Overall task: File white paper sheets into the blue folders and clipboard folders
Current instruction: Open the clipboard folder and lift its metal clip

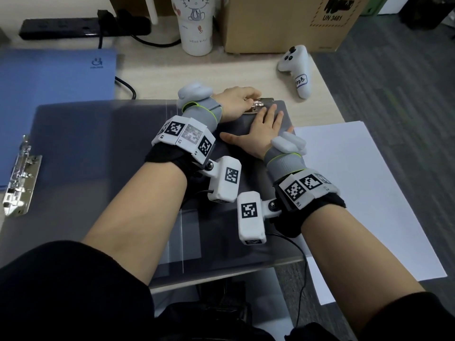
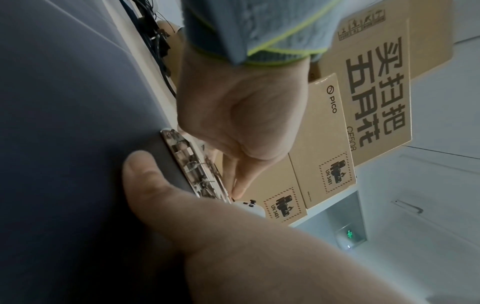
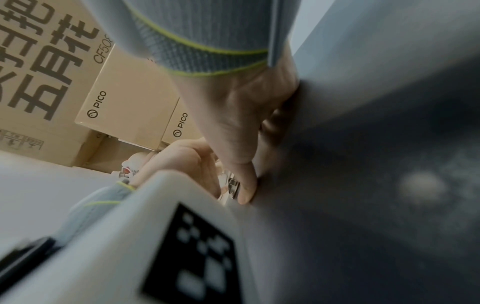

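Observation:
A grey clipboard folder [image 1: 216, 242] lies open in front of me on the table. Its metal clip [image 1: 261, 104] is at the far edge. My left hand [image 1: 236, 98] reaches over and its curled fingers grip the clip [image 2: 192, 164]. My right hand [image 1: 264, 130] lies flat with straight fingers on the grey board just below the clip, and its thumb [image 2: 145, 174] presses there too. A stack of white paper sheets [image 1: 364, 193] lies to the right, partly over the table edge. A blue folder [image 1: 56, 80] lies closed at the far left.
A second metal clip [image 1: 22, 178] lies at the left edge of the grey cover. At the back stand a printed mug [image 1: 195, 25], a cardboard box [image 1: 283, 20] and a black power strip [image 1: 83, 27]. A white controller [image 1: 298, 67] lies beyond the clip.

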{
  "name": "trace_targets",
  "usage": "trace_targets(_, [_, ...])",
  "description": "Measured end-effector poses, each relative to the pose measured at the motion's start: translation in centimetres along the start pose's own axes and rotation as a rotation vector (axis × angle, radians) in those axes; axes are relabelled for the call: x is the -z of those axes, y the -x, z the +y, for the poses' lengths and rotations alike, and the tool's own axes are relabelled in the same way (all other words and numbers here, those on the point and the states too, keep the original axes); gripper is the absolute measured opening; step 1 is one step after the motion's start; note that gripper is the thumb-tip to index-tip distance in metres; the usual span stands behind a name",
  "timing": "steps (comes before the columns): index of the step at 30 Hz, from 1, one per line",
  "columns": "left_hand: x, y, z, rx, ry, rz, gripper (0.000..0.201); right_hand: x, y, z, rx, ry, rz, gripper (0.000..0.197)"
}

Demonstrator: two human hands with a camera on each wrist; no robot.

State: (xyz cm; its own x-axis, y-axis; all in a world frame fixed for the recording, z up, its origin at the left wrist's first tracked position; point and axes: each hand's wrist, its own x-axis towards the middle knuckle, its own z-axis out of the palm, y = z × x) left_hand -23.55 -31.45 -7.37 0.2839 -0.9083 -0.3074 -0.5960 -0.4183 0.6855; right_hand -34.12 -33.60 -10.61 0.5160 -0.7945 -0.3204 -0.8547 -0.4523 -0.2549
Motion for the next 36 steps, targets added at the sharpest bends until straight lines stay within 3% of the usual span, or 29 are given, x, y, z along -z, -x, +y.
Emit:
trace_targets(7, [0.9, 1.9, -0.6, -0.074, 0.002, 0.126, 0.042, 1.3, 1.3, 0.2, 0.040, -0.021, -0.004, 0.110])
trace_targets(9, [1.0, 2.7, -0.5, -0.090, 0.042, 0.142, 0.040, 1.7, 1.5, 0.5, 0.067, -0.071, 0.008, 0.098])
trace_targets(13, [0.7, 4.6, 0.4, -0.150, 0.175, 0.208, 0.035, 3.1, 3.1, 1.5, 0.160, -0.260, 0.054, 0.052])
trace_targets(20, [-1.6, 8.3, 3.1, -0.249, 0.269, 0.438, 0.031, 5.5, 7.0, 3.9, 0.126, -0.503, 0.284, 0.025])
trace_targets(22, [-2.9, 9.2, 3.9, -0.261, 0.231, 0.460, 0.032, 5.7, 8.5, 5.1, 0.080, -0.565, 0.394, 0.024])
trace_targets(27, [-7.4, 10.5, 5.5, -0.247, 0.125, 0.337, 0.031, 6.0, 11.7, 8.5, -0.054, -0.536, 0.574, 0.022])
trace_targets(31, [-10.5, 11.2, 6.3, -0.210, 0.063, 0.266, 0.029, 4.8, 13.3, 11.8, -0.079, -0.473, 0.560, 0.025])
trace_targets(36, [-14.2, 11.0, 7.2, -0.170, 0.007, 0.218, 0.031, 3.0, 13.3, 16.3, -0.177, -0.327, 0.449, 0.046])
